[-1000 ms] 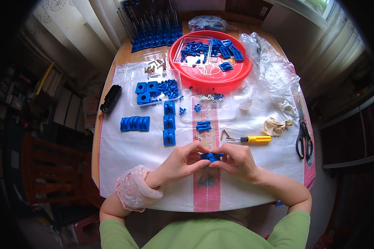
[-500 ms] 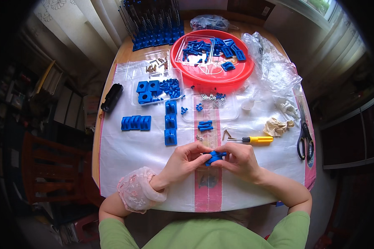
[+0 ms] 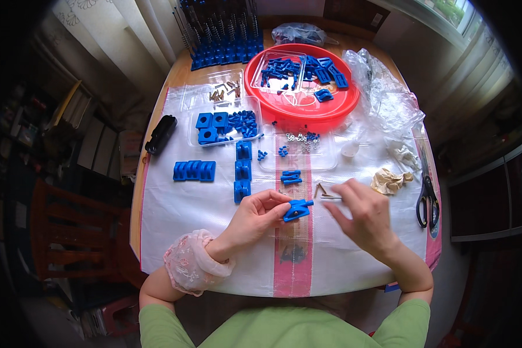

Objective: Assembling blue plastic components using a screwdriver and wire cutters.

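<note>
My left hand [image 3: 252,219] pinches a small blue plastic part [image 3: 297,209] just above the white sheet [image 3: 185,220] on the table. My right hand [image 3: 362,213] is to the right of the part, apart from it, and curls over a screwdriver. Only the thin metal shaft [image 3: 332,198] shows past the fingertips; the handle is hidden under the hand. A bent brass-coloured key [image 3: 319,188] lies next to the shaft's tip. A pair of small blue pieces [image 3: 291,177] sits just beyond the held part.
Blue blocks lie in a row [image 3: 194,170] and a column [image 3: 243,171]. Behind them are clear trays [image 3: 223,124] of blue parts and screws and a red round tray [image 3: 260,95]. Scissors [image 3: 428,200], crumpled paper [image 3: 390,181] and plastic bags [image 3: 383,87] are on the right, a black object [image 3: 160,133] on the left.
My right hand has let go of the blue part and moved right onto the screwdriver. The left hand now holds the part alone.
</note>
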